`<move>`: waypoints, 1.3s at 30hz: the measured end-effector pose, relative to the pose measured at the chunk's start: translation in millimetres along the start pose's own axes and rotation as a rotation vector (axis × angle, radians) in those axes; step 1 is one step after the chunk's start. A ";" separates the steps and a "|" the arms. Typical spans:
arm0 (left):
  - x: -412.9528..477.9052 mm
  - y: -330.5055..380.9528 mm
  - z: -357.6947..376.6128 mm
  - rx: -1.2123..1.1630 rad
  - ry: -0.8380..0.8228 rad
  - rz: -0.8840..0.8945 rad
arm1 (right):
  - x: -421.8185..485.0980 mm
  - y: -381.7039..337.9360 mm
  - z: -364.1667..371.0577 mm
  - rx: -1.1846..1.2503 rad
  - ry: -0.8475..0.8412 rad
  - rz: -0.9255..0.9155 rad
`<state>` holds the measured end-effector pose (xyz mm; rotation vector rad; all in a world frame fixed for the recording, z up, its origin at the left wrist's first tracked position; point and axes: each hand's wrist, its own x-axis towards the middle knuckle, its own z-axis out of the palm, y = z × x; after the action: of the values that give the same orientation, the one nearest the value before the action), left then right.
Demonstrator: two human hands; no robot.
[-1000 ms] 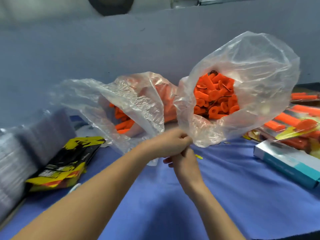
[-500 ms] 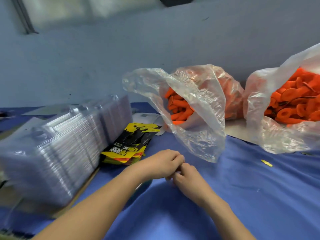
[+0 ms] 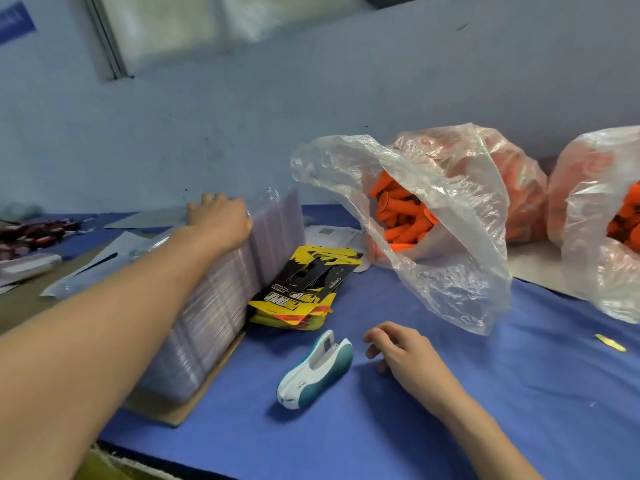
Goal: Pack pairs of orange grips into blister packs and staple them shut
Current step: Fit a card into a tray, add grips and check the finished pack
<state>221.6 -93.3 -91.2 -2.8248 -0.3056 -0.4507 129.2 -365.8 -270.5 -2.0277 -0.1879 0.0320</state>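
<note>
A long stack of clear blister packs (image 3: 214, 306) lies on its side at the left of the blue table. My left hand (image 3: 221, 220) reaches over its far end, fingers curled behind the top packs and thumb on their front. My right hand (image 3: 398, 348) hovers low over the table with loosely curled fingers and holds nothing. Just left of it lies a white and teal stapler (image 3: 315, 372). Orange grips (image 3: 398, 216) fill an open clear plastic bag (image 3: 450, 271) behind my right hand. A pile of yellow and black backing cards (image 3: 304, 285) lies between the stack and the bag.
A second bag of orange grips (image 3: 595, 220) stands at the right edge. The stack sits on a cardboard sheet (image 3: 194, 400). A small yellow scrap (image 3: 610, 342) lies on the blue cloth at the right. Papers and dark items lie at the far left.
My hands have parted. The left hand has reached left to the far end of the blister pack stack, the right stays low by the stapler. The view has swung left.
</note>
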 end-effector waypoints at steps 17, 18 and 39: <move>-25.4 -60.3 -2.0 -0.169 -0.209 0.124 | 19.3 -160.7 112.1 -0.182 -0.042 -0.460; -26.3 -61.6 -3.5 -0.176 -0.215 0.127 | 20.5 -164.6 119.7 -0.244 -0.050 -0.490; -37.6 -63.7 -15.1 -0.009 0.024 0.177 | 36.3 -174.0 150.0 -0.526 -0.010 -0.653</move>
<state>166.8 -43.7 -75.5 -2.8205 -0.0475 -0.4472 128.5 -151.3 -180.5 -2.3836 -0.9342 -0.4590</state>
